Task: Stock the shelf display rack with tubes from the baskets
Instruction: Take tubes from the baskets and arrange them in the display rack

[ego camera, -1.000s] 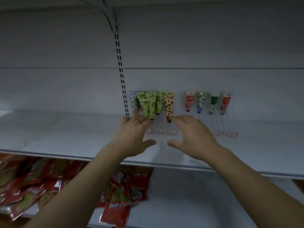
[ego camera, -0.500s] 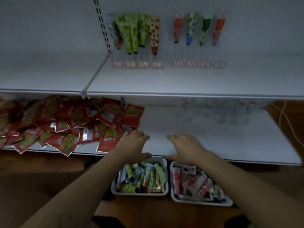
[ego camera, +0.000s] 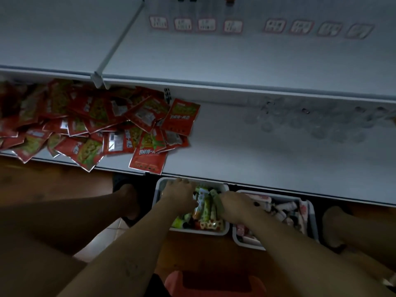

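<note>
Left grip [ego camera: 180, 196], right grip [ego camera: 233, 207] among tubes [ego camera: 206, 207] inside basket [ego camera: 199, 231] rim.

Left hand [ego camera: 180, 196] inside white left basket [ego camera: 199, 232], fingertips among green tubes [ego camera: 205, 207], right hand [ego camera: 233, 207] at same basket's right side, grips not discernible, second basket [ego camera: 312, 221] alongside, red packets [ego camera: 96, 125] heaped on lower shelf [ego camera: 257, 151], price labels [ego camera: 233, 25] on upper shelf [ego camera: 214, 61].

One view is recorded, from a camera worn on the head. It is directed forward and steeply downward, close to the shelving. The upper shelf [ego camera: 235, 61] is framed at the top, the lower shelf [ego camera: 235, 151] across the middle, and the left basket [ego camera: 199, 231] and right basket [ego camera: 312, 219] low on the floor [ego camera: 53, 181].
</note>
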The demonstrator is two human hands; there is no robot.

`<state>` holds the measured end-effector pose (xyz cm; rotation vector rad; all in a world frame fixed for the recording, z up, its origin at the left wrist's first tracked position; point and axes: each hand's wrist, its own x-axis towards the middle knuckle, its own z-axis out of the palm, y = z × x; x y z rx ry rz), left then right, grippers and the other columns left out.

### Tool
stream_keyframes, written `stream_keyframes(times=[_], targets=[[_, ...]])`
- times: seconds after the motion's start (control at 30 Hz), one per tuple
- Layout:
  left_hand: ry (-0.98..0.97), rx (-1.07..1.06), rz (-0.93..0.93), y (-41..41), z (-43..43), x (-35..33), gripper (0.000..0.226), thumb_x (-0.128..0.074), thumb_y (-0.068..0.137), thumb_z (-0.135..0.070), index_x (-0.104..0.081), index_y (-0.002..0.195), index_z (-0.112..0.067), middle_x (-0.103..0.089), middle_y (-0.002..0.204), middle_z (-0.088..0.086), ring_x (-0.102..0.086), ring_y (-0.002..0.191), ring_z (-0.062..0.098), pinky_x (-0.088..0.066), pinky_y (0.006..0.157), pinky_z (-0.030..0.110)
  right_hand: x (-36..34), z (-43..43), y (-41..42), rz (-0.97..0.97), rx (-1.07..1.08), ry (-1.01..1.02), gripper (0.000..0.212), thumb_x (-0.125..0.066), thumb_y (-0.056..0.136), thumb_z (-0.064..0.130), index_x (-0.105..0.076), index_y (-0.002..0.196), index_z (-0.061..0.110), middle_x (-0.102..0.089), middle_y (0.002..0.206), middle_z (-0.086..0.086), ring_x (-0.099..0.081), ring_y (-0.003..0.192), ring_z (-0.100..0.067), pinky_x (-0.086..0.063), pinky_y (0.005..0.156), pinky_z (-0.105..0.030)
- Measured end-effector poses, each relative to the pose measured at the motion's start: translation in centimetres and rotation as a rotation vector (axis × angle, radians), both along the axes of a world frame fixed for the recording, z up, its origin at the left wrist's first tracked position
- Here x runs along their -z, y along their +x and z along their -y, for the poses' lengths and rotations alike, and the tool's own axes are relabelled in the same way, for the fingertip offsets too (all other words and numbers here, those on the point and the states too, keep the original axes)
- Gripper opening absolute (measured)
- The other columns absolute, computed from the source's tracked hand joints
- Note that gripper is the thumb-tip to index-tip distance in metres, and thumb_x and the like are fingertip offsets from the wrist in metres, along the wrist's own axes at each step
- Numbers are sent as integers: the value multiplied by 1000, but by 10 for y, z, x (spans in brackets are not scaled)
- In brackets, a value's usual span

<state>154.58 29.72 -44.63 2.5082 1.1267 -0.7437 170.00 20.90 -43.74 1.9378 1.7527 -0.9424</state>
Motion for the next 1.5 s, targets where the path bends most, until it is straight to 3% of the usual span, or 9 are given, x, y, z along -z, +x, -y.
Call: stream_keyframes(times=[0.17, 0.3, 0.4, 0.57, 0.73, 0.97, 1.2, 1.37, 1.5], targets=[[-13, 63, -74, 1, 19, 33, 48, -48, 93, -40, -45, 134, -16, -47, 137, 12, -39, 128, 30, -32, 104, 47, 28, -18, -8, 21, -49, -44, 38, -54, 88, 15, -49, 126, 12, -58, 113, -12, -61, 94, -30, -43, 61, -32], [-57, 94, -97, 12, 24, 55, 49, -53, 93, -33, -43, 139, -17, -49, 136, 13, -40, 129, 30, -33, 105, 47, 43, -29, -15, 34, -19, -156, 2, -54, 89, 11, -55, 87, 11, -44, 72, -4, -42, 57, -17, -34, 46, -28], [-105, -17, -81, 30, 23, 64, 38, -49, 95, -28, -50, 130, -14, -59, 125, 12, -48, 121, 31, -31, 107, 48, 57, -32, -21, 16, 79, -198, 31, -53, 91, 8, -42, 63, 15, -37, 66, -4, -35, 53, -16, -30, 45, -26], [-174, -165, -73, 41, 30, 81, 24, -51, 95, -29, -57, 110, -11, -64, 109, 10, -60, 102, 28, -43, 92, 42, 64, -30, -24, 29, 66, -165, 26, -53, 90, 5, -48, 66, 13, -38, 66, -3, -40, 57, -17, -41, 65, -32], [-198, -279, -47, 45, 32, 93, 19, -51, 95, -16, -60, 109, -8, -66, 110, 11, -63, 101, 28, -49, 78, 37, 72, -30, -22, -73, 172, -182, 3, -56, 88, 12, -54, 89, 14, -51, 84, -8, -52, 75, -22, -39, 53, -28], [-265, -318, 34, 38, 24, 105, 23, -50, 94, -18, -62, 105, -3, -66, 107, 15, -64, 97, 32, -49, 70, 37, 83, -26, -18, -200, 271, -215, 58, -56, 88, 9, -33, 142, 14, -42, 135, -17, -51, 114, -32, -44, 84, -33], [-403, -361, 173, 27, 14, 97, 30, -47, 96, -28, -59, 100, -1, -65, 91, 17, -63, 90, 36, -50, 70, 37, 82, -11, -16, -189, 249, 34, 60, -51, 81, -6, -43, 134, 21, -38, 135, -11, -49, 117, -33, -44, 87, -35], [-488, -502, 423, 18, 14, 84, 24, -54, 94, -24, -49, 110, -7, -60, 91, 15, -50, 74, 23, -45, 65, 39, 72, -8, -3, -284, 251, 170, 49, -50, 85, 1, -54, 128, 26, -50, 126, -6, -54, 106, -27, -47, 79, -31], [-385, -586, 525, 14, 12, 59, 23, -63, 87, -28, -48, 99, -14, -58, 77, 5, -53, 64, 20, -42, 56, 30, 58, -5, 4, -348, 307, 238, 34, -60, 89, 15, -63, 121, 28, -59, 106, -1, -58, 96, -22, -39, 71, -26]])
